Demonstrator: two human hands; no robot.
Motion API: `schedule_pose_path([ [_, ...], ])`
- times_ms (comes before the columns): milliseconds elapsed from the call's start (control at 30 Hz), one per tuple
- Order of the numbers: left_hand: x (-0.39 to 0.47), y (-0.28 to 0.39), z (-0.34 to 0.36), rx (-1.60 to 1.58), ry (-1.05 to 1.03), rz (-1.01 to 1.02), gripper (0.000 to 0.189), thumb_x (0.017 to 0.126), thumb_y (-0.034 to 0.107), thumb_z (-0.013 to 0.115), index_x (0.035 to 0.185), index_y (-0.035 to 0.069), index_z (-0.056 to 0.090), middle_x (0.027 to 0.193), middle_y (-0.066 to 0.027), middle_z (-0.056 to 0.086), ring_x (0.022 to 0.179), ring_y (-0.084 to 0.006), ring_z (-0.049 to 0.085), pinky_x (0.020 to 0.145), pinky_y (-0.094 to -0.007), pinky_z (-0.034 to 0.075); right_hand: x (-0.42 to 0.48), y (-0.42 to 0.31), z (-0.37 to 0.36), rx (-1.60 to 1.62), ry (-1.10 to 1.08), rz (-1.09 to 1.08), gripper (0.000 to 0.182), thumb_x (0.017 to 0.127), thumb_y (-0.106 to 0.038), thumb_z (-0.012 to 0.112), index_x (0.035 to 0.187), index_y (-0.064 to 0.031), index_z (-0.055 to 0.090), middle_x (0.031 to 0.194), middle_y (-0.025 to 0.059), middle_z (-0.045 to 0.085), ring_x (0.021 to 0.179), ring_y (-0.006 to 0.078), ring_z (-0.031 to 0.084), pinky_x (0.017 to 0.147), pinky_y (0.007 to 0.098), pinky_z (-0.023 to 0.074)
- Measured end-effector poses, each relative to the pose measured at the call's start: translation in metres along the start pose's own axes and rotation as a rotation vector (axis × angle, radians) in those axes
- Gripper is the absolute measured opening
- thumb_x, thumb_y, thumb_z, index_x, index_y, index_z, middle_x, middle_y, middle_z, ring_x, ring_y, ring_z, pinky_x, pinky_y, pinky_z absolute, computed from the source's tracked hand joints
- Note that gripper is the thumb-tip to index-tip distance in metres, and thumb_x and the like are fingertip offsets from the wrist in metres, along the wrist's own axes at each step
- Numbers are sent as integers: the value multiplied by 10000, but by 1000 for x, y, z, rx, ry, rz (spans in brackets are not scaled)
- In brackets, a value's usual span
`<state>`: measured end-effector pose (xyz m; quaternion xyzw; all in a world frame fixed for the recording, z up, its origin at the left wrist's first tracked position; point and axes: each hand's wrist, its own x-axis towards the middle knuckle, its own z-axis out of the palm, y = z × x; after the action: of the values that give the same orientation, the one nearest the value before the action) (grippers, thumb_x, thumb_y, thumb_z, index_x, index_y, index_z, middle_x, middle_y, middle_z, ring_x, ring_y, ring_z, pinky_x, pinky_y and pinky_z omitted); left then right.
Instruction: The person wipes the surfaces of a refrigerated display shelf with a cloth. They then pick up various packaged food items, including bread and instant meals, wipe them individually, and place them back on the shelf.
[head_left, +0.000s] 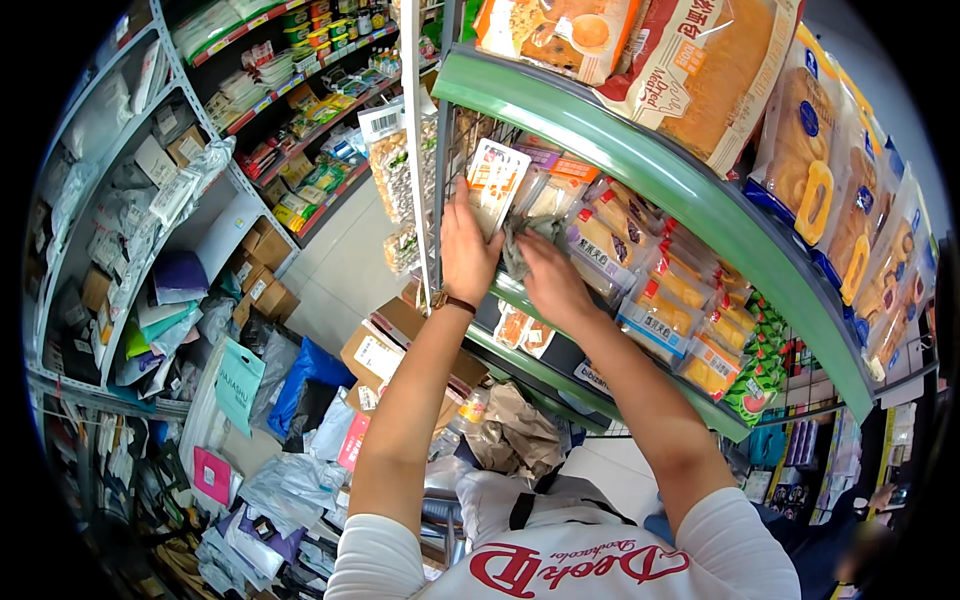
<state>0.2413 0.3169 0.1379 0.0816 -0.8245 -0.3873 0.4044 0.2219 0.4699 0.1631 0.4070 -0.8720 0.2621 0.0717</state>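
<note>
My left hand (466, 247), with a watch at the wrist, rests against a white and orange snack packet (495, 184) at the left end of a shelf with a green front edge. My right hand (551, 274) presses on a crumpled grey cloth (525, 244) just to the right of it. Beyond the cloth stand rows of bagged filled breads (600, 255) and yellow cakes in clear wrappers (664, 315). Whether the left fingers grip the packet or only lean on it is hard to tell.
A green shelf edge (652, 157) with large bread bags (720, 75) juts out above my hands. A white upright post (414, 112) stands at the left. Cardboard boxes (401, 330) and many parcels (292, 480) lie below. Another person (810, 536) is at lower right.
</note>
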Motion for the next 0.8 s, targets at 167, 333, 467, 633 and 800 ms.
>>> schedule_pose_path([
  [167,-4,7,0,-71,68,10,916,745,26,736,1496,35,211,1228,-250,478,1099,-422,516,931,-421,450,-27,0,-5,273,196,66,407,828,69,501,1224,7,570,1208,173,613,1172,277,570,1006,353,440],
  [333,2,47,2,-171,21,115,969,699,-8,738,1504,33,199,1235,-247,466,1114,-423,492,982,-436,415,-66,-3,-22,731,564,487,250,924,-45,553,1155,37,608,1028,61,671,930,151,605,891,271,449],
  [467,5,57,26,-126,-108,86,946,726,80,764,1495,35,214,1228,-245,476,1094,-433,508,925,-444,451,-87,4,-46,876,880,522,247,923,-107,600,1117,44,627,1014,64,659,897,154,595,875,271,449],
  [633,-6,52,42,98,-112,-4,976,731,269,809,1467,-24,239,1164,-231,514,1049,-411,528,919,-443,436,-107,21,-69,775,992,586,222,928,-105,595,1103,28,629,1036,69,642,912,158,583,878,261,441],
  [800,-9,56,36,92,-131,-86,1000,704,297,824,1441,-65,253,1249,-254,477,1115,-417,505,954,-453,421,-112,22,-74,797,1018,574,198,945,-80,562,1104,30,607,1042,56,654,917,109,565,844,257,444],
])
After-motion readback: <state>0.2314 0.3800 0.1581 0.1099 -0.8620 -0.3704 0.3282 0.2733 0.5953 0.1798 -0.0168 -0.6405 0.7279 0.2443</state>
